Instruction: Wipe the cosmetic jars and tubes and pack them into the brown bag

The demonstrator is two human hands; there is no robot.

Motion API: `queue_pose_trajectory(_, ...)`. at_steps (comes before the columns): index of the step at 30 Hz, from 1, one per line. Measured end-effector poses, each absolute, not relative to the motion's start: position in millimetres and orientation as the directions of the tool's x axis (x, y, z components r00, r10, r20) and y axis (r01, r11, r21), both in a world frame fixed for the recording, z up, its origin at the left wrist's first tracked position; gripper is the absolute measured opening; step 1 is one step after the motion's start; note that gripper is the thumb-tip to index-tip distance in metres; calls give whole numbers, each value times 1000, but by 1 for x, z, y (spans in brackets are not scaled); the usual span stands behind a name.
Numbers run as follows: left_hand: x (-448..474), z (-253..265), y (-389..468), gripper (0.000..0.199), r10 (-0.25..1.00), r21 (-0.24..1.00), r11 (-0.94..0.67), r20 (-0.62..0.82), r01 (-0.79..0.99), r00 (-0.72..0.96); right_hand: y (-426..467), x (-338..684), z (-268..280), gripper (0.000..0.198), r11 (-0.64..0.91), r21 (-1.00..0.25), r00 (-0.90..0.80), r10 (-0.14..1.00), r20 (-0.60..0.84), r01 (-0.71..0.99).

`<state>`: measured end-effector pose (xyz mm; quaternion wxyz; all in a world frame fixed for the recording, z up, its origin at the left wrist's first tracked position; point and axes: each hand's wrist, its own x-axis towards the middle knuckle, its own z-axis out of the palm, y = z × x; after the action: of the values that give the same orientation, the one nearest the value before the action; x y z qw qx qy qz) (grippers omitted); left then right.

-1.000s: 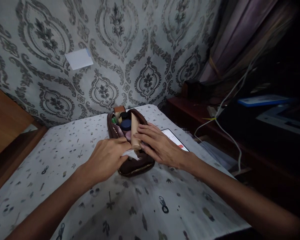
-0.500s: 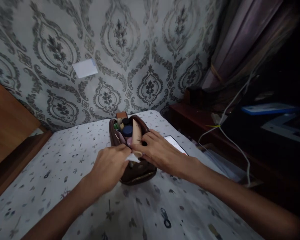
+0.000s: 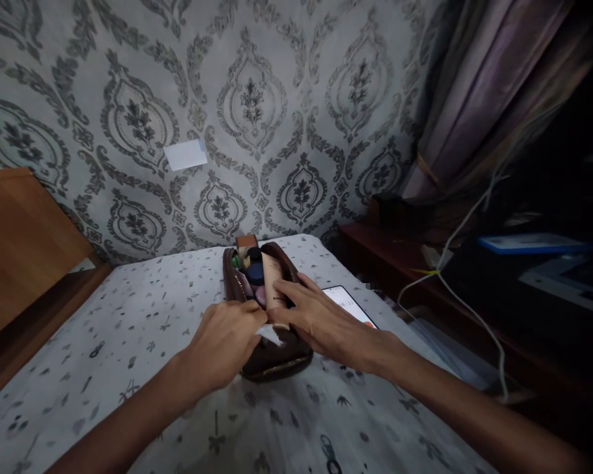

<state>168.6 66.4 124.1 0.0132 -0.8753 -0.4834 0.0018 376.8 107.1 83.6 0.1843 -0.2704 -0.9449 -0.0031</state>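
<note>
A brown zip bag stands unzipped on the bed, its mouth full of small items. My left hand is closed at its near left side, fingers bent round a crumpled white tissue that pokes out. My right hand lies over the bag's right side. Its thumb and index finger press on a beige tube, which slants along the inside, while other fingers reach outside the wall. Beside the tube are a dark blue round lid, a black cap and a pink item, partly covered.
A lit phone lies just right of my right hand. The patterned sheet spreads all round the bag. Patterned wallpaper rises behind, wooden furniture stands left, and a white cable hangs over dark furniture at right.
The beige tube has sunk flatter into the bag, and my right hand's fingers have spread further along it. My left hand still holds the tissue. The whole view has shifted slightly.
</note>
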Motion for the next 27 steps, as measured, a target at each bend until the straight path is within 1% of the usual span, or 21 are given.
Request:
queue_pose_trajectory(5,167,123,67,14,832,-59,-549,59,834,552,105,373,87,37,826,-97,-771,554,315,555)
queue_pose_trajectory(8,169,125,66,17,834,-78,-545,56,835,549,106,368,90,43,789,-32,-754,597,274,613)
queue_pose_trajectory(11,171,128,66,19,832,-92,-551,16,829,554,109,362,95,48,767,56,-759,617,207,639)
queue_pose_trajectory(14,171,129,66,18,840,-103,-541,-6,835,543,111,358,99,45,766,85,-767,619,166,637)
queue_pose_trajectory(17,170,127,66,18,837,-89,-542,32,835,547,107,357,99,36,777,60,-771,607,192,627)
queue_pose_trajectory(20,169,125,66,17,835,-77,-544,48,836,548,100,358,95,40,785,62,-773,587,242,616)
queue_pose_trajectory(25,171,126,62,14,849,-81,-527,-10,846,528,96,360,89,38,817,58,-795,540,276,574)
queue_pose_trajectory(27,171,126,62,13,856,-81,-517,-28,852,516,98,359,87,40,826,42,-802,532,270,562)
